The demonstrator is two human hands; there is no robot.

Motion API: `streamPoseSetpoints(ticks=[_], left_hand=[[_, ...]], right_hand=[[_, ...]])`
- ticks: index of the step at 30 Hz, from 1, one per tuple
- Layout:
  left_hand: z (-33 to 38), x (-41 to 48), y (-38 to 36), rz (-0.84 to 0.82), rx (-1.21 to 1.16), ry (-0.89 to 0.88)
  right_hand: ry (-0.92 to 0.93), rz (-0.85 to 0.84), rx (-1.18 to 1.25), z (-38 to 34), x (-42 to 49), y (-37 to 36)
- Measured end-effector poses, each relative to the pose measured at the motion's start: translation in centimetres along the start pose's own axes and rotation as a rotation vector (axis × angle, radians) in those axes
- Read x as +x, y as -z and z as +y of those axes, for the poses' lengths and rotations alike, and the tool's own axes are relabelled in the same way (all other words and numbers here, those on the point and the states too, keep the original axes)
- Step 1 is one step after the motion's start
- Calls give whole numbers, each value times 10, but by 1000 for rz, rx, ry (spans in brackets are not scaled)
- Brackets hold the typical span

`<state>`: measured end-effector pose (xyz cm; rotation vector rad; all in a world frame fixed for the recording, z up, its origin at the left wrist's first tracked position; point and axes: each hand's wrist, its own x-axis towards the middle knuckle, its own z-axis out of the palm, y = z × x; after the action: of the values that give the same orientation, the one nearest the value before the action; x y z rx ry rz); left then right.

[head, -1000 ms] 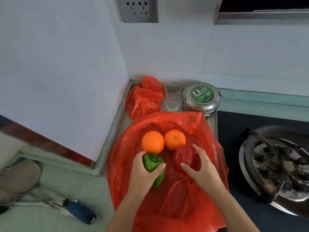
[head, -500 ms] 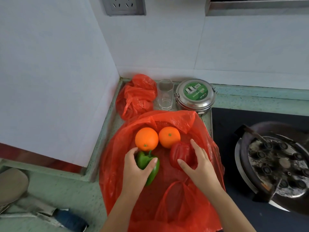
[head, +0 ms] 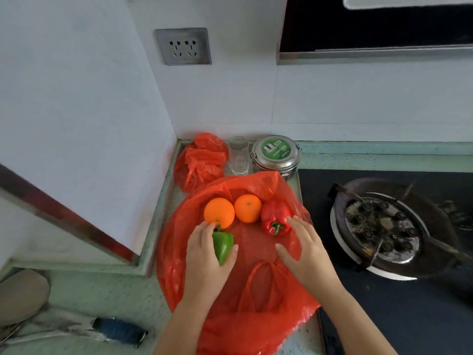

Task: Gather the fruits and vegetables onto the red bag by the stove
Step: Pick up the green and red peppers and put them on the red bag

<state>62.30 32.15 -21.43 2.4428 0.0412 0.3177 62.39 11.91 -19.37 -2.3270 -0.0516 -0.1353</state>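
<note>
A red plastic bag (head: 256, 313) lies flat on the counter left of the stove. On it sit two oranges, the left orange (head: 219, 212) and the right orange (head: 247, 208), with a red bell pepper (head: 275, 218) beside them. My left hand (head: 204, 262) is wrapped around a green bell pepper (head: 223, 246) lying on the bag just below the left orange. My right hand (head: 304, 252) hovers with fingers spread just right of and below the red pepper, holding nothing.
A knotted red bag (head: 202, 160), a clear glass (head: 238, 155) and a round metal tin (head: 276, 155) stand behind the flat bag. A gas burner (head: 384, 226) on the black stove is at right. A wall corner rises at left. A blue-handled tool (head: 120, 331) lies near the front edge.
My right hand has let go of the red pepper and drawn back toward me with fingers open. The left hand still holds the green pepper. The view has tilted up.
</note>
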Motion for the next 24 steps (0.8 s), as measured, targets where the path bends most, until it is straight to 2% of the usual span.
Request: streamPoseSetpoints(ticks=[5, 12, 20, 24], left_hand=[[23, -17, 13, 26, 75, -266], [42, -45, 34, -6, 66, -510], [47, -78, 40, -114, -39, -628], [62, -96, 37, -183, -49, -711]], right_hand=[[46, 52, -147, -25, -33, 16], [-4, 200, -336, -52, -83, 26], [-161, 321, -501, -66, -155, 20], [-256, 369, -503, -65, -190, 30]])
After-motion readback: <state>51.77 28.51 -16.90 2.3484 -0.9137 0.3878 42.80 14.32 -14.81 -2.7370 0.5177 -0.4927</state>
